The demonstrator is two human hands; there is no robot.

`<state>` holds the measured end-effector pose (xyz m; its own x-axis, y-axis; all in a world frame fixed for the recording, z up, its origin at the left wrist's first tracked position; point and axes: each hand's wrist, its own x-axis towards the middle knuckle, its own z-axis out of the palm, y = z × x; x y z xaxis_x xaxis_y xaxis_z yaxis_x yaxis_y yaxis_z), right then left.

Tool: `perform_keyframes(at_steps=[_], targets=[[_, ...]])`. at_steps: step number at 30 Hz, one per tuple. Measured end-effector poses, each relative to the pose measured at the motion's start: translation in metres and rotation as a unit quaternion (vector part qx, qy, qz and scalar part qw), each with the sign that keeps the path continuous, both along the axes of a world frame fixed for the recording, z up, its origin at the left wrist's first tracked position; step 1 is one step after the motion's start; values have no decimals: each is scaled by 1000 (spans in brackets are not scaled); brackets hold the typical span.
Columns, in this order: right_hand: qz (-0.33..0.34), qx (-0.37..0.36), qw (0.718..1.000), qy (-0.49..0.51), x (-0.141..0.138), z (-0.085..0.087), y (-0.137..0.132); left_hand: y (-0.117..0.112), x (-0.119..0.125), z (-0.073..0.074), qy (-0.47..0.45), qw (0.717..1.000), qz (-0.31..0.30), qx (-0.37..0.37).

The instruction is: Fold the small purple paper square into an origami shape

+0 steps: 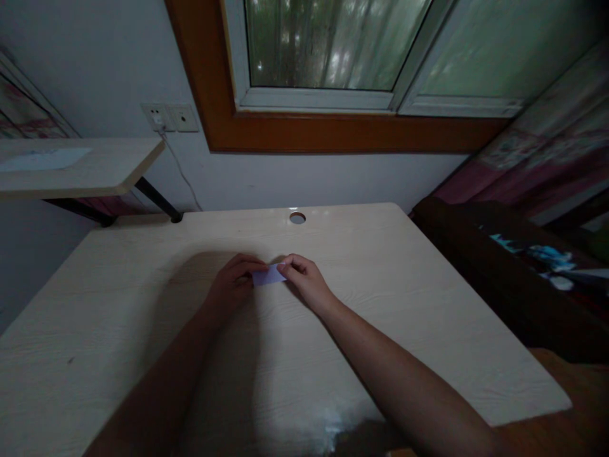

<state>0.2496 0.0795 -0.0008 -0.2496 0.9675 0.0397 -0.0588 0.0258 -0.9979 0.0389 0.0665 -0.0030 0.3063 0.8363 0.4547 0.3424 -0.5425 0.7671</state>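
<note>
A small lilac piece of paper [268,275] lies between my two hands, just above or on the pale wooden desk [390,279]. My left hand [233,278] is closed on its left part, fingers along the upper edge. With thumb and fingers pinched, my right hand [304,277] grips the right end. Fingertips cover parts of the paper's upper edge and right end. Whether the paper is folded I cannot tell.
Behind the hands is a round cable hole [297,218] in the desk. A raised shelf [80,184] on black legs stands at the back left, with a paper sheet [45,158] on it. A cord [181,168] runs from the wall socket [170,118]. Dark furniture [476,273] stands beyond the right edge.
</note>
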Motion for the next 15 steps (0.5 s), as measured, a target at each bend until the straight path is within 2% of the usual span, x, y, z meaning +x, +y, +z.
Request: perform_keyframes(at_steps=[5,9,11,15], targets=[[8,23,999,-22,-1,6,-2,-1,2,3,-22,999,43,-18],[-22,37,999,-7,-1,7,-3,-4,2,2,-27,989,95,-107],[-29,38,999,-3,-1,7,-4,-5,2,1,-28,983,102,-148],[2,39,999,-36,-2,5,-4,-7,4,0,-61,975,90,-193]])
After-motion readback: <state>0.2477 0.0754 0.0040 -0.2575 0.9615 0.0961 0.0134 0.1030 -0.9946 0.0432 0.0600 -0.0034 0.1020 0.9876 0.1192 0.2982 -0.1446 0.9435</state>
